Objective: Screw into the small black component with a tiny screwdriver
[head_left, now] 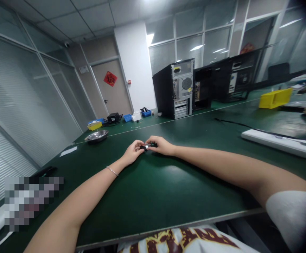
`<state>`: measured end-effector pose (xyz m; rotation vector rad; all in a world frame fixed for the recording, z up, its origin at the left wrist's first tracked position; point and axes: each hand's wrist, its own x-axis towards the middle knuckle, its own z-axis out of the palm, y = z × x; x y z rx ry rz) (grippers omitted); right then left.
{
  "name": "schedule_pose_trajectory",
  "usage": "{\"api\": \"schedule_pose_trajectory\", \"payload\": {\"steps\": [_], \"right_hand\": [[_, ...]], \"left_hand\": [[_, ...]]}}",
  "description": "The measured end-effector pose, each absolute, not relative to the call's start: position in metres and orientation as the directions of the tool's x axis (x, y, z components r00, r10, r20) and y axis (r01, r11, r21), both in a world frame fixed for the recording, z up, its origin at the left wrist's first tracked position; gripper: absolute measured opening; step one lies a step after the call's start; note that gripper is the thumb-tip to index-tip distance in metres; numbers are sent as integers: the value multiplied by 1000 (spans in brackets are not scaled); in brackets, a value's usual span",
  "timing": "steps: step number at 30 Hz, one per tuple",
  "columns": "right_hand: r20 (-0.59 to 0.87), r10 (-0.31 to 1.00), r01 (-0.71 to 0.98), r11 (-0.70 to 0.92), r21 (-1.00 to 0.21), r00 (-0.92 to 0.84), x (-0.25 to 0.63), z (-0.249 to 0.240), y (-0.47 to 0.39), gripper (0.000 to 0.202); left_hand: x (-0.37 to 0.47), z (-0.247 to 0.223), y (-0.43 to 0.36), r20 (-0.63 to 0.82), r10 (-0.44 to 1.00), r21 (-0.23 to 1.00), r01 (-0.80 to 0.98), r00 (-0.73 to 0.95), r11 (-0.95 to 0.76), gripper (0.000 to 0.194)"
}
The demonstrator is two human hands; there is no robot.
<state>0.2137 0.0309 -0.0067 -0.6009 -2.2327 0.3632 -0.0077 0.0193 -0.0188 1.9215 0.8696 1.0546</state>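
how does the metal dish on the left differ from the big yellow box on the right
The dish is round; the box is angular. The dish is shiny silver, the box yellow. The box also looks taller, the dish shallow. Both are on the green table.

Room over near tabletop (153, 196); metal bowl (97, 136) blocks far left, computer tower (166, 88) ahead.

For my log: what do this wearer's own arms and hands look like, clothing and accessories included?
The left hand and right hand are both ungloved. A thin, silvery bracelet circles the left wrist. On the right, a short white sleeve ends near the elbow; no left sleeve shows.
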Motion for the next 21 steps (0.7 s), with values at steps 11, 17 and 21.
{"api": "schedule_pose_trajectory", "payload": {"steps": [11,17,21], "right_hand": [[617,543,299,836,-460,-569,214,-10,37,21],[681,506,251,860,-444,-529,212,-11,37,21],[698,480,240,875,-420,-532,212,-9,34,18]], "left_hand": [[-8,-19,18,358,847,878,168,393,-449,30],[-8,-15,16,352,853,897,121,385,-425,31],[-8,-14,16,331,865,914,101,378,-394,36]]}}
